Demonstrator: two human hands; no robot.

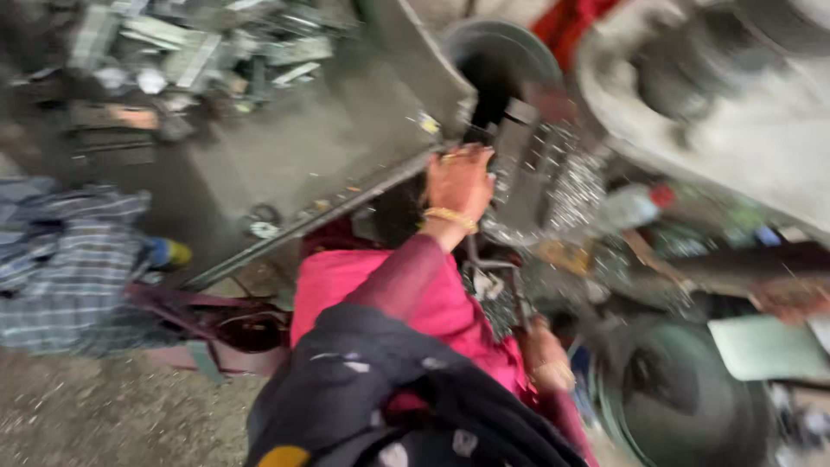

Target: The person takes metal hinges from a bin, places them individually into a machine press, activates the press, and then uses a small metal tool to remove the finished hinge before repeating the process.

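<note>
The picture is heavily blurred. My left hand (458,183), with a gold bangle at the wrist, reaches up from a maroon sleeve to a grey metal machine block (519,156) beside a dark round opening (488,82). Its fingers are curled at the block's edge; whether they hold anything cannot be told. My right hand (546,353), also with a bangle, hangs lower near dark machine parts, its fingers hidden by blur. Pink cloth (346,277) and a dark patterned scarf (380,389) cover my front.
A slanted grey metal plate (328,147) runs left of the machine, with a heap of metal pieces (199,52) behind it. Shiny small parts (575,186) lie right of my left hand. A large dark wheel (683,389), a plaid cloth (69,259) and a green sheet (765,346) surround me.
</note>
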